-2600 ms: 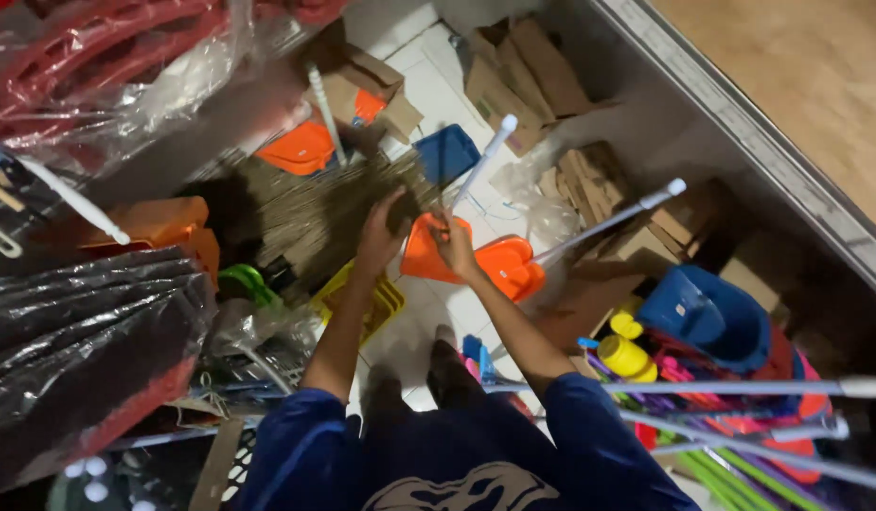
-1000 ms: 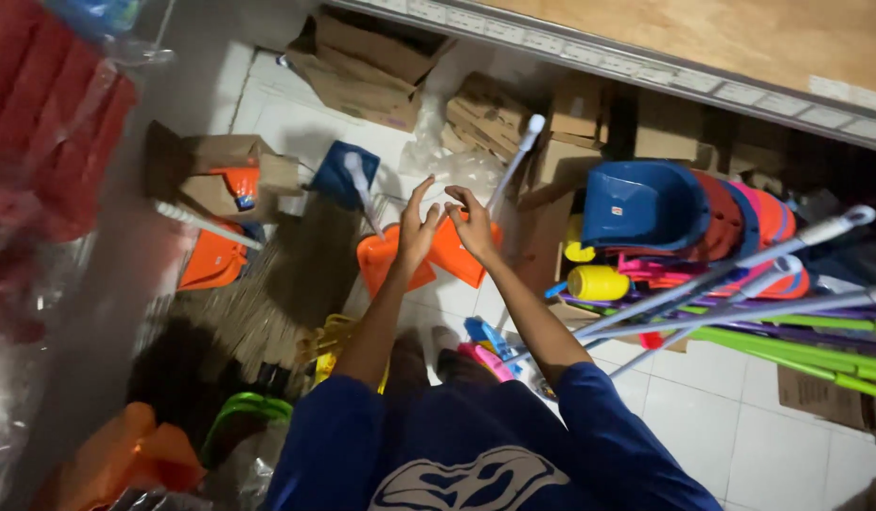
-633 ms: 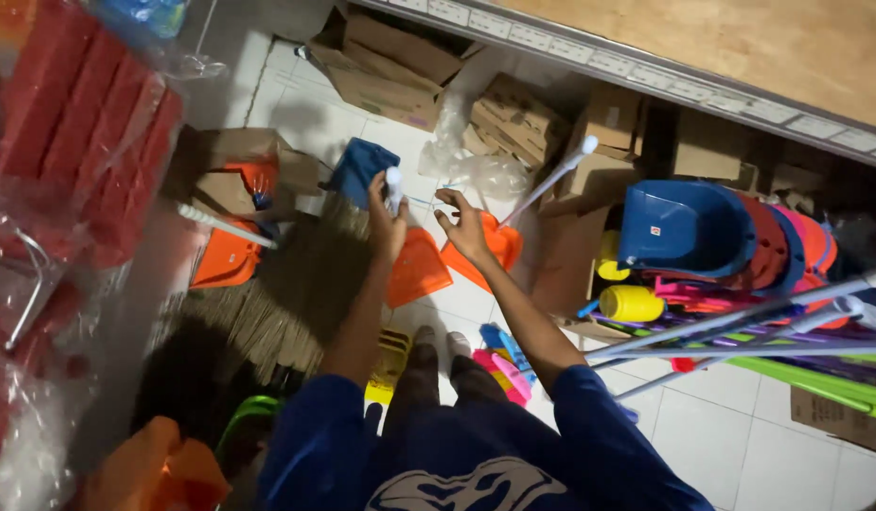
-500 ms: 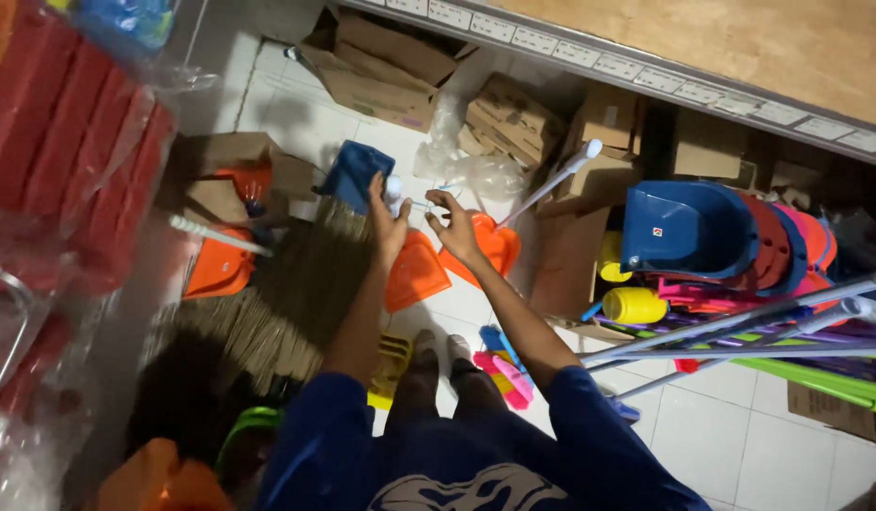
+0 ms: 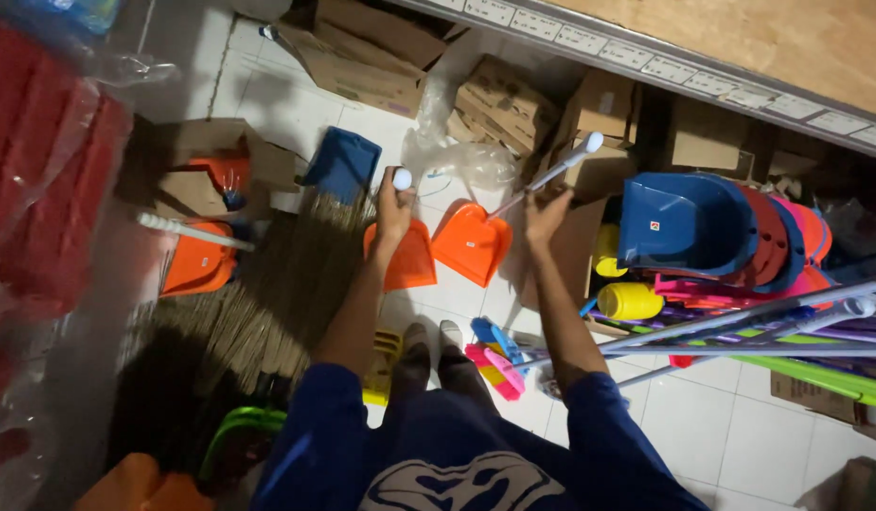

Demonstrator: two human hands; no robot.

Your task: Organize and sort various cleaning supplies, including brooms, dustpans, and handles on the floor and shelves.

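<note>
My left hand (image 5: pixel 395 203) is closed around the white-capped top of a handle whose orange dustpan (image 5: pixel 407 257) stands on the white tiled floor. A second orange dustpan (image 5: pixel 471 241) rests beside it to the right, its white handle (image 5: pixel 561 166) slanting up toward the cardboard boxes. My right hand (image 5: pixel 544 213) sits just under that slanted handle with its fingers apart and nothing gripped. My feet (image 5: pixel 428 341) stand right below the two pans.
Straw brooms (image 5: pixel 267 312) lie to the left, with a blue dustpan (image 5: pixel 341 163) and another orange one (image 5: pixel 196 265). Cardboard boxes (image 5: pixel 504 99) line the shelf edge (image 5: pixel 703 61). Stacked blue and red pans (image 5: pixel 689 222) and long mop poles (image 5: pixel 741 331) crowd the right. Red wrapped goods (image 5: pixel 40 170) hang left.
The two orange dustpans were held together between both hands; now they are apart. My left hand has slid up to one handle's top, and my right hand has let go of the other.
</note>
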